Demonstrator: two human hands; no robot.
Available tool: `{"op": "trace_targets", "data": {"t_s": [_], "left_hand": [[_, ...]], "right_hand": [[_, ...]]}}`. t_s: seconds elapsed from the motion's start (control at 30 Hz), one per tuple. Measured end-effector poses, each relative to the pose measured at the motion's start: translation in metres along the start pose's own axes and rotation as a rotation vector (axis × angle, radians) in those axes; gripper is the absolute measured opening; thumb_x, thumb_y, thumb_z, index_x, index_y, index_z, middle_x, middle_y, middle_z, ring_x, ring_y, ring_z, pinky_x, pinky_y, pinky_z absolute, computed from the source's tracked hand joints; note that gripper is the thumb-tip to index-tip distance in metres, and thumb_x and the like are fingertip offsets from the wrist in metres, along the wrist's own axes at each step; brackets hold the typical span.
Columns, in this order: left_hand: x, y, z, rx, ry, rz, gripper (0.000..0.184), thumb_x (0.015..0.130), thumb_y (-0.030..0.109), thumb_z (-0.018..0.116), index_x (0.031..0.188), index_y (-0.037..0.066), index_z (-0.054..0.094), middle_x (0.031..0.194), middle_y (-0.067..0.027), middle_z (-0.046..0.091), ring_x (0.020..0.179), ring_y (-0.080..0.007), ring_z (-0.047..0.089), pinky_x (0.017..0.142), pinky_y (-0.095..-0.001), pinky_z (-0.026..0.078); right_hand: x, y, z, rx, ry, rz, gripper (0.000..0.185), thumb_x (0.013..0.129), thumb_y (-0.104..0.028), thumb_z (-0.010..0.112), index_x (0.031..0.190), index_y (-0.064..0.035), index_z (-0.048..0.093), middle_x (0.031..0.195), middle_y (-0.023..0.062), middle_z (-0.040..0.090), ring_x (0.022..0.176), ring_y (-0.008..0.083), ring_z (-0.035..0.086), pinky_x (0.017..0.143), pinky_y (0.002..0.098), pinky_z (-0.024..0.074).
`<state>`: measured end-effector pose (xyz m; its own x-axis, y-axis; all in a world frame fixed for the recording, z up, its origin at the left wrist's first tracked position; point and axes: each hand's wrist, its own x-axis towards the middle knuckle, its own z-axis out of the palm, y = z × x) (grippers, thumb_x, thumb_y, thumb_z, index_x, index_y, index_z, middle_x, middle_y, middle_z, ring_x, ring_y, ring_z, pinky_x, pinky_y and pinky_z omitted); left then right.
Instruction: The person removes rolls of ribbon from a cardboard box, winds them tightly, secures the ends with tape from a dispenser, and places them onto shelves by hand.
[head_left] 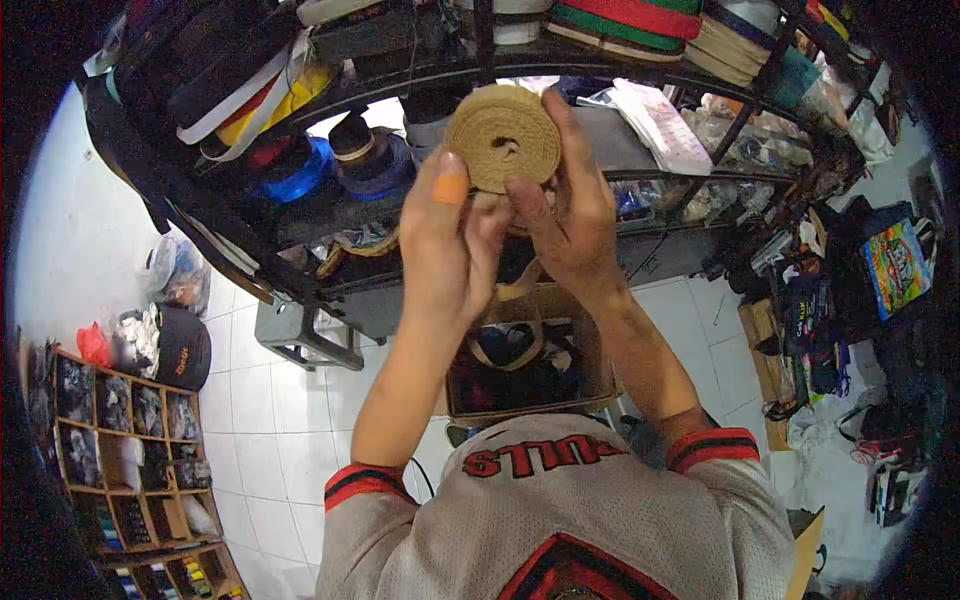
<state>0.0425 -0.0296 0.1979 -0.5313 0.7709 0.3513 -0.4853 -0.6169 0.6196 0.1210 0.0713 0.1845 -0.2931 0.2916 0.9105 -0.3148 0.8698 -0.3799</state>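
A tan roll of webbing strap (480, 125) is held up between my two hands, its coiled face with a small hole turned toward the camera. My left hand (445, 235) grips its lower left edge, with an orange band around the thumb. On the right side, my right hand (575, 215) has its fingers along the roll's edge and its thumb at the bottom. A loose strap end (520, 283) hangs below the hands, over a cardboard box (530, 402) with dark contents and a strap in it.
A dark metal shelf (400, 90) with several strap rolls spans the front, including a blue roll (303, 172). White papers (660, 125) lie on it. A grey stool (305, 330) stands left, near a wooden cubby rack (130, 440). Bags and boxes crowd the right.
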Motion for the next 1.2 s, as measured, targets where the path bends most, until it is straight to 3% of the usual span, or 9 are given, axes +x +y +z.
{"op": "trace_targets", "data": {"t_s": [0.1,0.17,0.3,0.47,0.57,0.7,0.77,1.0,1.2], "left_hand": [[-0.007,-0.011,-0.002,0.054,0.115,0.053,0.035,0.093,0.023,0.049,0.120,0.001,0.046,0.104,-0.0082,0.057,0.086,-0.0117,0.057,0.072,-0.0229,0.048],[-0.006,0.004,-0.020,0.823,0.053,0.233,0.038,0.089,0.020,0.057,0.120,0.000,0.048,0.107,-0.0086,0.057,0.093,-0.0113,0.056,0.080,-0.0235,0.046],[-0.010,0.028,-0.015,0.981,-0.026,-0.064,0.038,0.082,0.011,0.066,0.116,-0.002,0.054,0.103,-0.0100,0.060,0.092,-0.0126,0.058,0.075,-0.0240,0.048],[-0.024,-0.033,-0.023,0.067,0.185,-0.065,0.036,0.091,0.020,0.055,0.120,-0.001,0.050,0.106,-0.0084,0.059,0.090,-0.0186,0.062,0.074,-0.0354,0.056],[-0.036,-0.050,-0.019,-0.015,0.251,-0.136,0.039,0.092,0.022,0.054,0.123,0.000,0.045,0.107,-0.0081,0.058,0.092,-0.0182,0.061,0.074,-0.0328,0.056],[-0.030,-0.024,-0.038,0.690,0.015,-0.223,0.032,0.085,0.013,0.063,0.111,-0.004,0.056,0.096,-0.0085,0.064,0.079,-0.0153,0.063,0.067,-0.0252,0.052],[-0.023,-0.014,-0.031,0.872,-0.016,-0.221,0.025,0.082,0.008,0.065,0.103,-0.006,0.061,0.092,-0.0086,0.065,0.074,-0.0114,0.062,0.061,-0.0226,0.049],[-0.030,-0.064,-0.023,-0.111,0.244,-0.155,0.040,0.090,0.022,0.057,0.123,0.001,0.049,0.114,-0.0069,0.057,0.100,-0.0145,0.057,0.084,-0.0275,0.048],[-0.006,-0.021,-0.029,0.700,-0.029,-0.013,0.039,0.085,0.016,0.065,0.117,-0.003,0.054,0.104,-0.0090,0.061,0.091,-0.0141,0.059,0.080,-0.0248,0.047]], "right_hand": [[0.001,0.005,-0.007,0.048,-0.047,-0.004,0.043,0.085,-0.014,0.056,0.125,0.0004,0.048,0.113,0.0212,0.057,0.099,0.0324,0.058,0.085,0.0351,0.0460],[0.005,0.008,-0.025,0.020,-0.203,-0.060,0.042,0.086,-0.014,0.055,0.125,-0.0013,0.049,0.110,0.0200,0.058,0.096,0.0310,0.059,0.083,0.0342,0.0467],[0.002,0.006,-0.038,0.075,-0.474,0.018,0.042,0.086,-0.018,0.053,0.126,-0.0059,0.051,0.100,0.0165,0.060,0.083,0.0271,0.059,0.075,0.0347,0.0471],[-0.032,0.008,-0.008,-0.045,-0.025,0.146,0.045,0.088,-0.026,0.055,0.127,-0.0048,0.048,0.113,0.0192,0.058,0.098,0.0305,0.059,0.084,0.0356,0.0459],[-0.044,0.010,-0.017,0.047,-0.125,0.331,0.048,0.088,-0.025,0.058,0.126,0.0012,0.047,0.122,0.0175,0.055,0.113,0.0250,0.053,0.095,0.0327,0.0394],[-0.028,0.016,-0.057,0.107,-0.754,0.406,0.050,0.082,-0.021,0.065,0.127,-0.0043,0.049,0.116,0.0149,0.059,0.106,0.0248,0.057,0.091,0.0312,0.0428],[-0.035,0.020,-0.056,0.019,-0.633,0.347,0.052,0.080,-0.020,0.067,0.127,-0.0049,0.050,0.114,0.0148,0.060,0.103,0.0244,0.059,0.089,0.0308,0.0437],[-0.050,0.012,-0.016,-0.070,-0.057,0.221,0.050,0.083,-0.018,0.062,0.129,-0.0046,0.046,0.119,0.0172,0.055,0.106,0.0313,0.055,0.090,0.0349,0.0432],[-0.013,0.027,-0.057,0.105,-0.577,0.099,0.052,0.083,-0.024,0.063,0.128,-0.0043,0.048,0.123,0.0156,0.054,0.104,0.0276,0.056,0.091,0.0350,0.0429]]}}
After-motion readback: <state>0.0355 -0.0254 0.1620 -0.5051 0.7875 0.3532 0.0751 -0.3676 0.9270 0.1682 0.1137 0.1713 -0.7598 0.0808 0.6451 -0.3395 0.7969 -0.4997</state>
